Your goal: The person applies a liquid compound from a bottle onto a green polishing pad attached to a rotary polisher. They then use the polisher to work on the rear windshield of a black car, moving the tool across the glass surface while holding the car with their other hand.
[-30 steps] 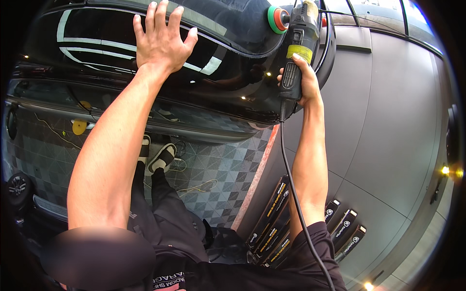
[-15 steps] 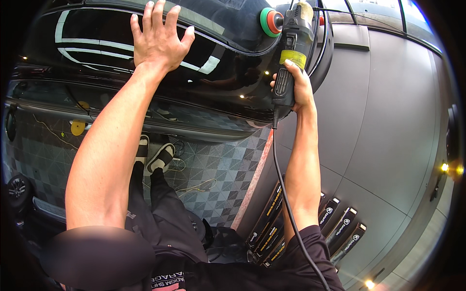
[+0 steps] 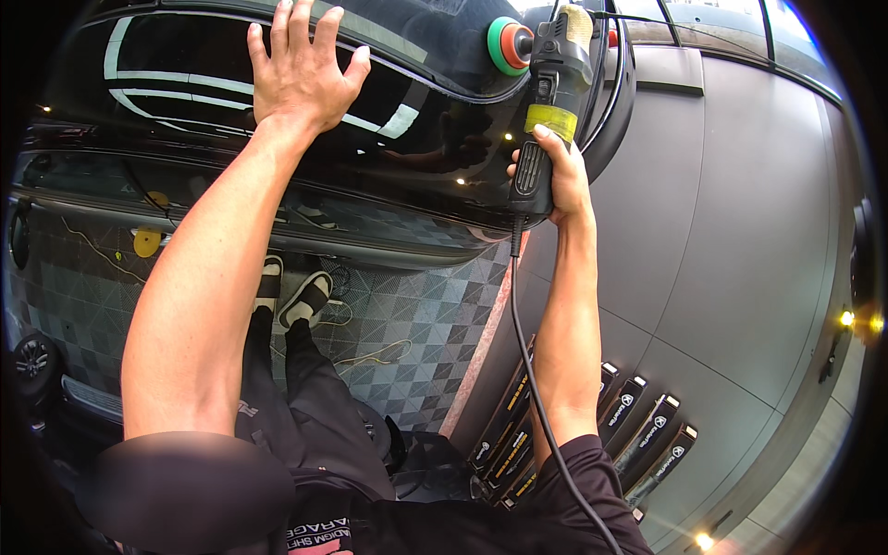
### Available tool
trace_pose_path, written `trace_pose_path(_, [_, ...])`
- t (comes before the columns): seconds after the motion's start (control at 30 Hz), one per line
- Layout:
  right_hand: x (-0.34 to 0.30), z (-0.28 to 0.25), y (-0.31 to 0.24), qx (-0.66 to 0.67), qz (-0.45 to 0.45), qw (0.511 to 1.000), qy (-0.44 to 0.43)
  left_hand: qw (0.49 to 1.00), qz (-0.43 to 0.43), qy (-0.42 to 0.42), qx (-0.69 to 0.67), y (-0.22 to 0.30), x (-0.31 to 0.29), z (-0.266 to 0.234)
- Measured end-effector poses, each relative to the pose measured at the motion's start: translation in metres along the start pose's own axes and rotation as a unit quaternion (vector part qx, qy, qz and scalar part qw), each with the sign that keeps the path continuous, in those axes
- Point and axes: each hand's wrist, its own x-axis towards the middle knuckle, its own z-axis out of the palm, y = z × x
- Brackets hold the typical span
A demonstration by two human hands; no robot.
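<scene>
Flat on the glossy black side of a car [image 3: 388, 176] rests my left hand [image 3: 301, 79], fingers spread and holding nothing. My right hand [image 3: 562, 171] is wrapped round the grip of a corded polisher [image 3: 560, 69], black with a yellow-green band. A round polishing pad [image 3: 508, 46], green with an orange-red layer, sits on the tool's left side, against or close to the car's glass; whether it touches I cannot tell. From the grip's lower end a black cord [image 3: 523, 342] runs down past my right forearm.
Grey wall panels [image 3: 740, 203] rise on the right. Several long black boxes [image 3: 647, 435] lean at the lower right. Below the car spreads a grey patterned tile floor [image 3: 416, 324] with a thin pale cord [image 3: 375, 356] near my feet. A yellow disc [image 3: 147, 242] appears at the left.
My right hand has shifted slightly left with the polisher and its pad. The cord has swung a little left too. My left hand stays in place.
</scene>
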Motion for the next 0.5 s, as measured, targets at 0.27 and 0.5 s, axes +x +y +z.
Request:
trace_pose_path(0.27, [0.018, -0.012, -0.006, 0.005, 0.014, 1.0, 0.017, 1.0, 0.003, 0.0, 0.003, 0.002, 0.0, 0.001])
trace_pose_path(0.5, [0.006, -0.007, -0.002, -0.003, 0.01, 1.0, 0.008, 1.0, 0.004, -0.001, 0.009, 0.001, 0.001, 0.0])
